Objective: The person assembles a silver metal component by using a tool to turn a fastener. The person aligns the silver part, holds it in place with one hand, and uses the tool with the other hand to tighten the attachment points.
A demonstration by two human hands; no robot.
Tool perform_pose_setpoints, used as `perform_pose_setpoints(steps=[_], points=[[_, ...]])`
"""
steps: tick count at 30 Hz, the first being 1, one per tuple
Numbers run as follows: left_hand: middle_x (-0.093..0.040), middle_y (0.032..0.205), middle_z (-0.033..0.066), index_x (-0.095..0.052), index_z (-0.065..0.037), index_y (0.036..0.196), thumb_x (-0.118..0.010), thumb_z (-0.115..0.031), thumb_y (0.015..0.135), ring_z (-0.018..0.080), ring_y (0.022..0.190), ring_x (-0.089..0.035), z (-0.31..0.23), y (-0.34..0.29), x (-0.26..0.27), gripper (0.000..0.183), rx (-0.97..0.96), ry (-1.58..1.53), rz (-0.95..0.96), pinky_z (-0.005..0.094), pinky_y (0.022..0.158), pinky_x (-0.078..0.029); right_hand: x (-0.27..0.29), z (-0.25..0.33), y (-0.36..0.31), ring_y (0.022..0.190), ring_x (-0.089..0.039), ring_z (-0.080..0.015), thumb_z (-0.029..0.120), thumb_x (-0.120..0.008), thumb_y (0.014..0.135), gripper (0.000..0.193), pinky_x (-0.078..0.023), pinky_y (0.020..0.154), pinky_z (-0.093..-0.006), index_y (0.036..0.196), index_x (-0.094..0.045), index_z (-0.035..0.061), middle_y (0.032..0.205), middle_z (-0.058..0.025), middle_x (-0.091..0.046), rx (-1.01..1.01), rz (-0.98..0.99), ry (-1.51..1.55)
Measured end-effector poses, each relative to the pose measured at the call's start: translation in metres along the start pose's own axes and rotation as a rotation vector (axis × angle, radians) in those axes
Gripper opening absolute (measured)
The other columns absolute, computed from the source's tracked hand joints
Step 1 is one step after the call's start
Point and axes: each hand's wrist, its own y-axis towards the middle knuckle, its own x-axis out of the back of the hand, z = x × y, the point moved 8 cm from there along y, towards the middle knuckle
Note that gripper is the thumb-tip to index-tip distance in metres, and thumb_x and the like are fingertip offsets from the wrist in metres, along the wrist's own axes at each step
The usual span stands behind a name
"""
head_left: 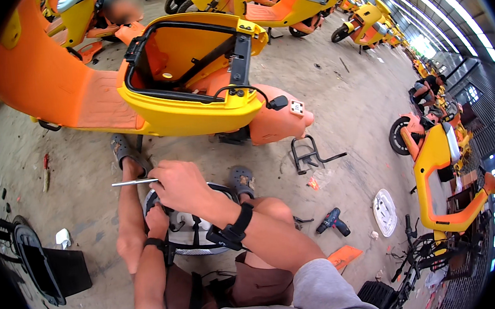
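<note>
Between my legs rests a grey-and-white scooter seat [193, 237], its underside with black fittings turned up. My left hand [157, 221] is closed at the seat's left edge, fingers curled against it; part of its grip is hidden. Above the seat, my right hand [180, 185] is closed round a thin silver metal rod [132, 182] that sticks out to the left. The rod's other end is hidden in the fist, so its exact kind cannot be told. Just ahead stands a yellow-and-orange scooter [192, 119] with its seat compartment uncovered.
On the floor to the right lie a black metal bracket [311, 155], a cordless drill [334, 223], a white oval plastic part [385, 213] and an orange panel [344, 256]. At left are a red-handled tool [46, 170] and a black bin-like part [65, 273]. More scooters [447, 179] stand around.
</note>
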Motion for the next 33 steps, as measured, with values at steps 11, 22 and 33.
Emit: perform_pose_setpoints(steps=[11, 22, 33], points=[[-0.066, 0.091, 0.0304, -0.061, 0.003, 0.096, -0.055, -0.021, 0.091, 0.0475, 0.089, -0.064, 0.000, 0.000, 0.014, 0.025, 0.113, -0.251, -0.088, 0.0563, 0.080, -0.050, 0.002, -0.002, 0.000, 0.079, -0.064, -0.0332, 0.010, -0.067, 0.076, 0.011, -0.052, 0.068, -0.0434, 0.084, -0.069, 0.0026, 0.078, -0.0122, -0.062, 0.008, 0.003, -0.013], [-0.062, 0.075, 0.0277, -0.064, 0.009, 0.081, -0.055, -0.030, 0.090, 0.0378, 0.075, -0.063, 0.014, 0.007, 0.021, 0.041, 0.122, -0.745, -0.205, 0.0472, 0.069, -0.048, 0.000, -0.003, -0.001, 0.077, -0.064, -0.0353, 0.009, -0.067, 0.075, 0.009, -0.052, 0.067, -0.0449, 0.081, -0.068, 0.0020, 0.078, -0.0134, -0.062, 0.008, 0.037, -0.024], [-0.065, 0.077, 0.0270, -0.064, 0.010, 0.087, -0.050, -0.015, 0.090, 0.0385, 0.078, -0.065, 0.020, 0.010, 0.009, 0.029, 0.141, -0.721, -0.260, 0.0466, 0.072, -0.047, -0.008, -0.005, -0.002, 0.079, -0.064, -0.0361, 0.009, -0.067, 0.076, 0.010, -0.052, 0.067, -0.0454, 0.083, -0.068, 0.0015, 0.081, -0.0140, -0.063, 0.000, 0.101, -0.048]])
